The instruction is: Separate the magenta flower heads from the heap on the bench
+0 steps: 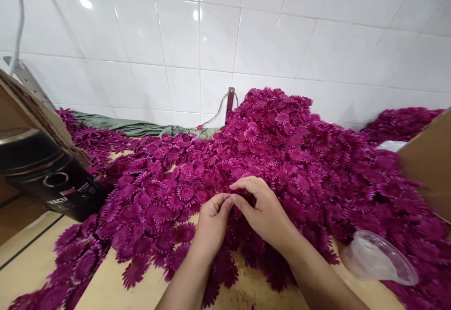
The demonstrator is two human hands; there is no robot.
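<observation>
Forearms [190,277] end in hands [213,218] [266,209], magenta flowers [278,150] spread around them.

There are two hands [212,220] [266,209], one bottle [68,183], one tub [382,256], one cloth [123,123] and two cardboard pieces [44,112] [428,164]. The flowers [282,136] run to hundreds, overlapping too much for an exact count.

Left hand [212,220], right hand [267,210]: we could not tell what they pinched, if anything.
Forearms [189,275]: we lost both at the bottom edge.
Purple flowers [275,145]: we saw the heap run past the right edge.
Tabletop [105,282]: we found most of it buried under them.
Black bottle [82,206]: we had it cut by the left edge, small print [88,189] blurred.
Clear container [378,259]: we could not make out its inside.
</observation>
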